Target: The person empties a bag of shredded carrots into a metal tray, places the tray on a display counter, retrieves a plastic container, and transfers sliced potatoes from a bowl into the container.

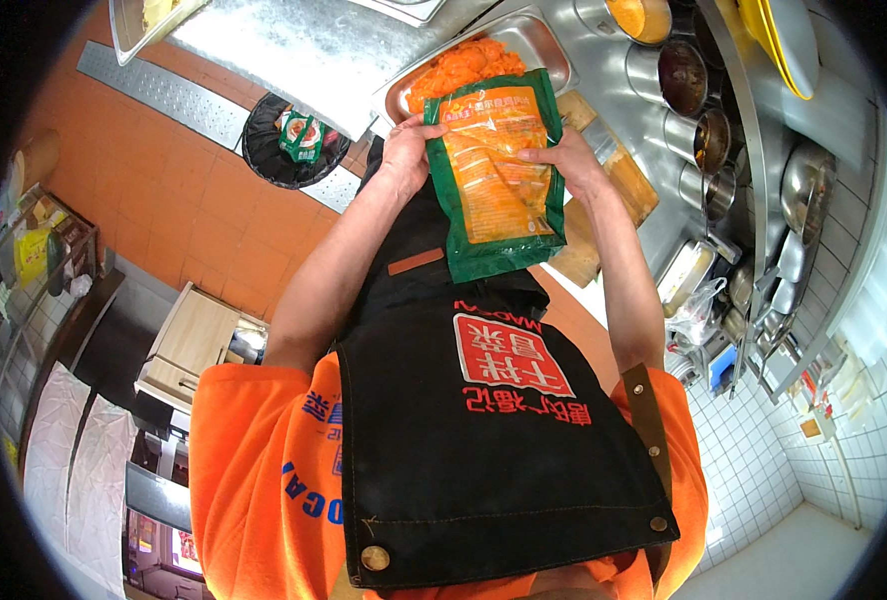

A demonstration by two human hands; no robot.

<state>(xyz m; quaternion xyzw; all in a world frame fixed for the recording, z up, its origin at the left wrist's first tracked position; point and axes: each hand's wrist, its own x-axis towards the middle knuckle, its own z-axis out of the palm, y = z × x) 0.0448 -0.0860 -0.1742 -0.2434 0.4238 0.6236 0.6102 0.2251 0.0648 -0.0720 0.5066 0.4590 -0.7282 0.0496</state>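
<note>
Both my hands grip a green-edged plastic food pouch (496,172) by its upper sides. My left hand (407,154) has the left edge, its thumb pressed on the front. On the opposite side, my right hand (575,159) pinches the pouch with the thumb laid across its printed face. The pouch is creased, orange in the middle, and bears writing. Just beyond it, a steel tray (552,49) holds a heap of orange marinated meat (466,67). The pouch covers part of the tray's near side. Whether its top seal is cut, I cannot tell.
A black-lined bin (263,161) with a discarded green packet (301,137) stands on the tiled floor at left. Wooden boards (627,184) lie on the steel counter to the right. Several steel pots (642,71) line the shelf edge. A plastic container (125,37) sits at the upper left.
</note>
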